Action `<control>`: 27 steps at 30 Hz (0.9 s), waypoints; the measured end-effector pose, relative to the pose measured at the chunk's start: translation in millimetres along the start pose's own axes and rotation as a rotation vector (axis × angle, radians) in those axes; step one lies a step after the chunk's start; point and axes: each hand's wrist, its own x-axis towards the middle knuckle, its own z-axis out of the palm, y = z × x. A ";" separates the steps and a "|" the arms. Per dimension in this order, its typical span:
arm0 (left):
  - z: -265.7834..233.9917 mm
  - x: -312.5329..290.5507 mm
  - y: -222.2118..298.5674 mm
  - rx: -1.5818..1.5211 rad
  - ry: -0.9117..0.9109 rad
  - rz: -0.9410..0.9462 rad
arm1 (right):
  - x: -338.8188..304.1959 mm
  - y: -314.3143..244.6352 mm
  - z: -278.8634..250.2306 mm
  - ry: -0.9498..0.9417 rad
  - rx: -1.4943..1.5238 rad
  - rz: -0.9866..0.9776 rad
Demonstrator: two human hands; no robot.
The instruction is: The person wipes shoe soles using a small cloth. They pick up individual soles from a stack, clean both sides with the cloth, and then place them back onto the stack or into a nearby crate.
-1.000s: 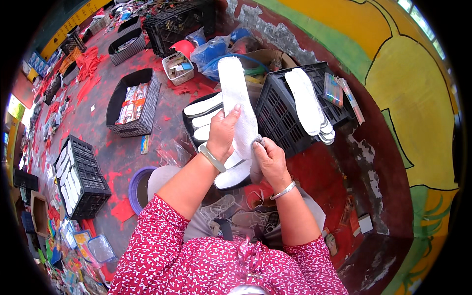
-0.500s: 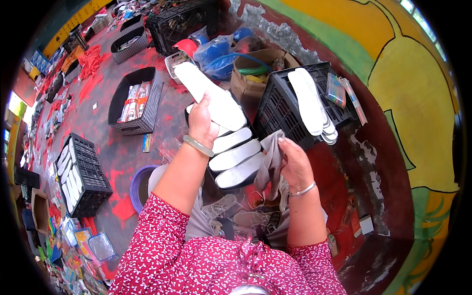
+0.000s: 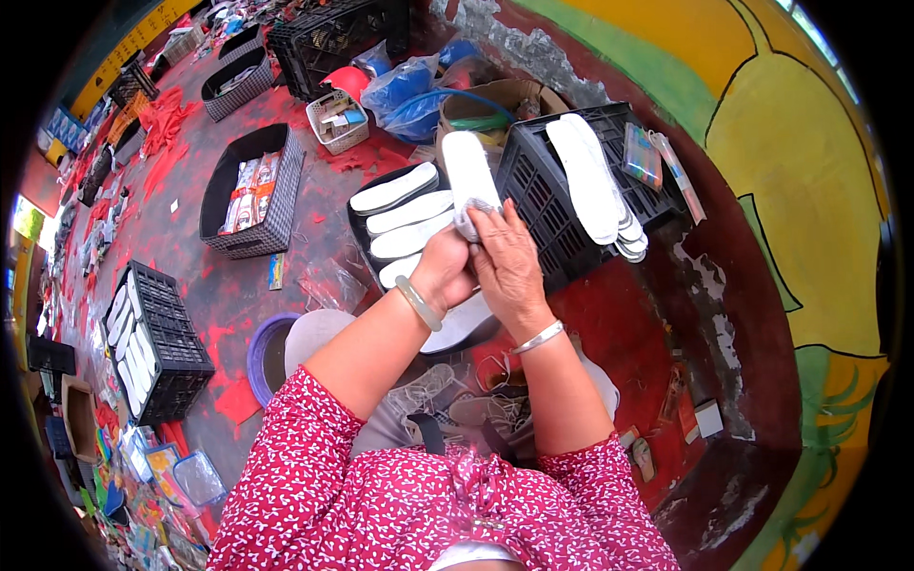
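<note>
A white insole [image 3: 468,167] stands up from my two hands, over the right side of a black tray [image 3: 357,226]. My left hand [image 3: 446,268] is closed round its lower end. My right hand [image 3: 511,271] lies against the same end, its fingers pressed over a greyish cloth [image 3: 465,221]; most of the cloth is hidden. Several more white insoles [image 3: 411,238] lie side by side in the tray. A stack of white insoles [image 3: 583,176] rests on an upturned-looking black crate [image 3: 529,195] to the right.
Left of me stand a black crate of insoles [image 3: 181,343] and a purple basin [image 3: 259,357]. Farther off are a grey woven basket [image 3: 286,205] with packets and a small light basket [image 3: 341,143]. A painted wall [image 3: 800,190] rises at the right.
The insole has moved right, away from above the tray, and turned more upright. My right hand has brought the cloth up and left onto it, so both hands now meet.
</note>
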 end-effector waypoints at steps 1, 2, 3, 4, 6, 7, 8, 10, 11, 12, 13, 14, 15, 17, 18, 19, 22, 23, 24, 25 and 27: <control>-6.0 1.7 4.9 -0.013 0.003 0.000 | -1.2 -4.5 1.5 -0.008 -0.013 0.032; -11.3 2.6 8.7 -0.026 0.007 0.001 | -3.6 -11.0 0.8 -0.016 -0.024 0.063; -11.7 0.2 10.1 -0.033 0.010 0.013 | -4.1 -15.4 0.1 -0.027 -0.033 0.089; -19.3 2.4 10.7 -0.049 -0.040 0.005 | -4.6 -13.6 1.2 -0.028 0.014 0.095; -28.6 8.5 15.1 -0.082 -0.139 -0.011 | -6.5 -6.9 2.1 -0.031 0.110 0.109; -25.7 10.4 18.5 -0.063 0.003 -0.003 | -8.0 -7.6 -0.6 -0.085 0.115 0.134; -24.3 9.9 22.7 -0.070 0.006 -0.007 | -9.8 -10.0 0.5 -0.075 0.081 0.102; -17.0 5.8 34.5 -0.083 0.008 -0.013 | -10.9 -17.3 3.7 -0.050 0.013 0.036; -19.7 6.9 36.1 -0.116 -0.006 -0.012 | -11.3 -21.8 0.9 -0.063 0.004 0.035; -18.4 5.8 38.5 -0.105 0.004 0.007 | -11.7 -23.3 1.1 -0.062 0.011 0.030; -17.1 4.8 40.4 -0.095 0.015 0.027 | -11.9 -24.1 1.0 -0.061 0.018 0.026; -15.6 4.0 42.4 -0.084 0.026 0.046 | -12.2 -25.0 0.9 -0.060 0.025 0.022; -15.0 4.2 45.4 -0.081 0.050 0.074 | -11.7 -28.0 -0.9 -0.075 0.045 0.038; -16.3 4.0 58.5 -0.145 0.069 0.167 | -16.7 -26.5 1.5 -0.090 0.089 0.046; -17.7 5.1 67.3 -0.174 0.078 0.210 | -22.1 -24.3 4.2 -0.096 0.111 0.054; -25.5 10.7 81.7 -0.289 0.047 0.238 | -26.3 -25.2 6.6 -0.108 0.210 0.106; -20.1 5.4 97.6 -0.268 0.208 0.393 | -36.6 -15.8 8.4 -0.105 0.526 0.343; -19.7 6.6 95.8 -0.239 0.150 0.391 | -38.6 -8.2 5.7 -0.107 0.752 0.537; -21.6 5.5 92.3 -0.217 0.099 0.397 | -36.1 -5.0 0.3 -0.119 0.979 0.727; -23.1 5.0 88.0 -0.193 0.047 0.401 | -23.9 -10.5 -16.0 -0.164 1.194 0.839; -22.2 6.3 74.9 -0.169 -0.001 0.344 | -21.4 -3.4 -13.1 -0.061 1.269 0.980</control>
